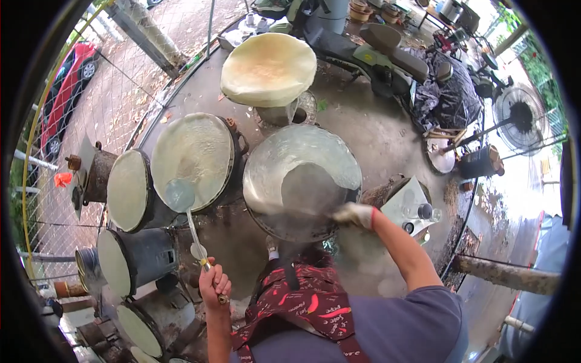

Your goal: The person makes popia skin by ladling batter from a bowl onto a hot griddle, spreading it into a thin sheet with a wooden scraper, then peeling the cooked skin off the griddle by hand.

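My left hand (pixel 214 283) grips the handle of a long ladle (pixel 196 236). Its round, pale bowl is over the lower edge of a round griddle (pixel 190 154) covered by a thin, pale sheet of batter. My right hand (pixel 356 215) wears a whitish work glove and is blurred at the right rim of the middle griddle (pixel 302 136). Whether it holds anything I cannot tell. Wet, pale batter spreads over the far and left part of that griddle. A dark round patch (pixel 313 186) shows within it, and steam or smoke rises near my glove.
Several batter-covered griddles on drum stoves curve along my left, including one drum stove (pixel 147 256). Ahead, a large crepe-like sheet (pixel 268 68) drapes over a round support. A glass-topped drum (pixel 408 204) with jars stands right. Beyond are a scooter (pixel 363 59), a fan (pixel 519 115) and a wire fence.
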Tool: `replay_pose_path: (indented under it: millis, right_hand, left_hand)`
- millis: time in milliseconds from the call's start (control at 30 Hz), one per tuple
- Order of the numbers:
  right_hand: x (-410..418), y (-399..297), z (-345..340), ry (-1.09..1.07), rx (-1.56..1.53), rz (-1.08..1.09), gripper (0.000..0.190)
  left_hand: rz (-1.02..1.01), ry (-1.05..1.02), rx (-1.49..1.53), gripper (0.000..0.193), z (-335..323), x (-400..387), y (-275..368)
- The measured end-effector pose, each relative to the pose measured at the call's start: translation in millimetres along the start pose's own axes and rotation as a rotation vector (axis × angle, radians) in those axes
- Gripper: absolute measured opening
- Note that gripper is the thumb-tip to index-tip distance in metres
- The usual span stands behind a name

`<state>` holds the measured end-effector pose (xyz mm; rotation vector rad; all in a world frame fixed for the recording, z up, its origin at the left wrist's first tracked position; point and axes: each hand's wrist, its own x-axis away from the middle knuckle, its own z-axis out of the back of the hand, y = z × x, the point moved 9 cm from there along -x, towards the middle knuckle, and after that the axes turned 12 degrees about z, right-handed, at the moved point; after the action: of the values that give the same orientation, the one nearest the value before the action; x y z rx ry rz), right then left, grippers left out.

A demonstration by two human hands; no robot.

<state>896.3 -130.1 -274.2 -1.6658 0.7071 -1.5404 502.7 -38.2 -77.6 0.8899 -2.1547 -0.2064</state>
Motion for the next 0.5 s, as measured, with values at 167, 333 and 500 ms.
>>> replay_pose_path:
  millis: [167, 333, 500]
  right_hand:
    - [21.8, -52.5, 41.5, 0.027, -0.181, 0.001, 0.034]
    - [-26.3, -104.2, 40.1, 0.017, 0.05, -0.017, 0.04]
    - [46.2, -33.7, 17.6, -0.253, -0.228, -0.203, 0.038]
  left_hand:
    - [0.0, 0.046, 0.065, 0.025, 22.6, 11.4, -6.8]
    - [0.021, 0.064, 0.11, 0.026, 18.1, 14.4, -22.8]
    - [-0.003, 0.042, 0.127, 0.027, 19.3, 32.2, -33.8]
